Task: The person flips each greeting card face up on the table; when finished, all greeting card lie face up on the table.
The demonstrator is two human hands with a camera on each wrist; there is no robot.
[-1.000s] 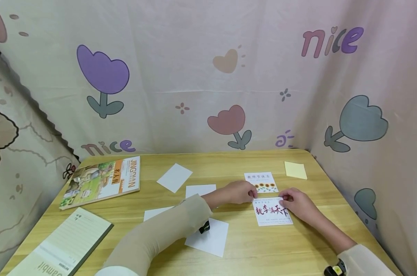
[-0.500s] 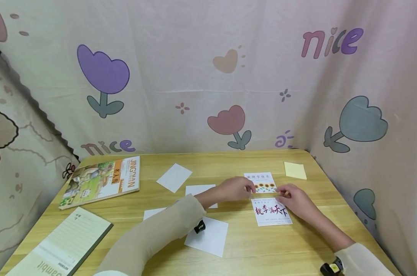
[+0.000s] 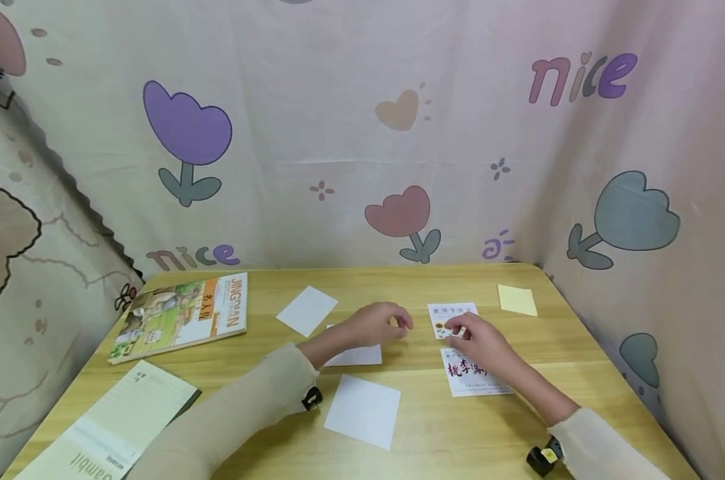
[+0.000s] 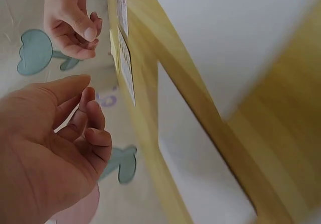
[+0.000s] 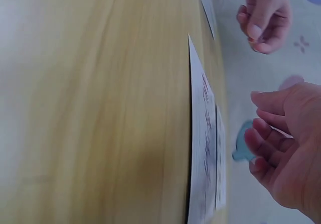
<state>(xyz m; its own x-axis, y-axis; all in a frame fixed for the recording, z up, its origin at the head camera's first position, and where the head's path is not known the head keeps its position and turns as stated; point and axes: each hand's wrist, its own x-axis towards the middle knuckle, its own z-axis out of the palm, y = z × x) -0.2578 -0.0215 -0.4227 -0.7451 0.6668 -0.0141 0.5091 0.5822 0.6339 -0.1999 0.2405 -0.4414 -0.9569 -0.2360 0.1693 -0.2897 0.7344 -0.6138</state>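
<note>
My left hand (image 3: pixel 374 327) hovers over a white paper square (image 3: pixel 362 356), its fingers loosely bent and holding nothing. To the right, my right hand (image 3: pixel 482 340) hangs above two printed cards, also holding nothing. The farther card (image 3: pixel 437 311) bears sunflowers and small print, partly covered by the right fingers. Nearer me lies a card with large red characters (image 3: pixel 473 383), its right part behind the hand. In the right wrist view both cards lie flat, with the relaxed right hand (image 5: pixel 286 143) apart from them. The left wrist view shows the left palm (image 4: pixel 55 148) bare.
Two more white paper squares lie on the wooden table, one turned like a diamond (image 3: pixel 307 311) and one nearer me (image 3: pixel 363 412). A picture book (image 3: pixel 182 317) and a lined notebook (image 3: pixel 110 427) are at left. A yellow sticky note (image 3: pixel 517 300) sits back right, before a patterned curtain (image 3: pixel 314 133).
Both hands have come away from the edges of the red-character card and moved left, the left hand farther. The cards stay on the table.
</note>
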